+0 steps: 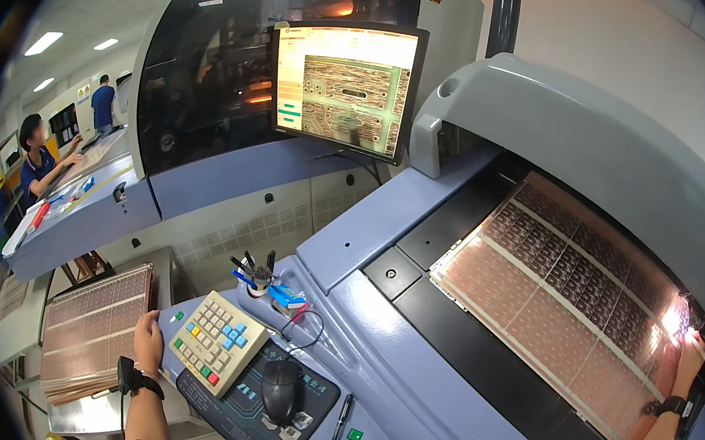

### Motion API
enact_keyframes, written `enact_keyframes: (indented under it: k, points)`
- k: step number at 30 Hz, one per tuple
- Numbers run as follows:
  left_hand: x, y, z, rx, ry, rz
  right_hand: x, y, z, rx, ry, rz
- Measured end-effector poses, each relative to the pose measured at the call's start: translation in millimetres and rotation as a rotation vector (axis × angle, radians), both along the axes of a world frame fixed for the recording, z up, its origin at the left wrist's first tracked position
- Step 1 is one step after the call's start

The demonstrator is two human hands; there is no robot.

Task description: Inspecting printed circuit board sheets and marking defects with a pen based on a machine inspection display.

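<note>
My left hand [149, 343] rests at the left edge of the blue-grey console, beside a beige keypad [218, 342] with coloured keys. Its fingers look loosely extended and nothing shows in them. To the right, my right hand [689, 363] is over the right end of a copper circuit-board panel [546, 300] lying on the machine's black bed. Its fingers are drawn together around something small and pale that I cannot make out, near a bright glare spot on the panel. Both wrists wear dark straps.
A stack of copper panels [96, 330] lies left of the console. A black mouse [281, 391] sits on a mat, near a marker pen [338, 433] and a pen cup [259, 279]. A monitor [345, 86] stands behind. The grey machine hood [601, 143] arches over the bed. Two people are at far left.
</note>
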State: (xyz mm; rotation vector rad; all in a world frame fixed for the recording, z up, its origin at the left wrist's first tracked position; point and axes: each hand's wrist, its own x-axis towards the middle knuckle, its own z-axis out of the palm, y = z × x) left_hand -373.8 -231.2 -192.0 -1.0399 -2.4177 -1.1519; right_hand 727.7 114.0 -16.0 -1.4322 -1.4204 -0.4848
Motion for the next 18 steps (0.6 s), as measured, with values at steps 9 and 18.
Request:
enact_keyframes:
  k: [9, 18]
  points:
    - [-2, 3, -4, -0.005, 0.015, 0.008, 31, 15, -18, 0.157, 0.236, 0.141]
    - [-1, 2, -2, -0.003, 0.020, 0.016, 14, 7, -11, 0.073, -0.047, -0.035]
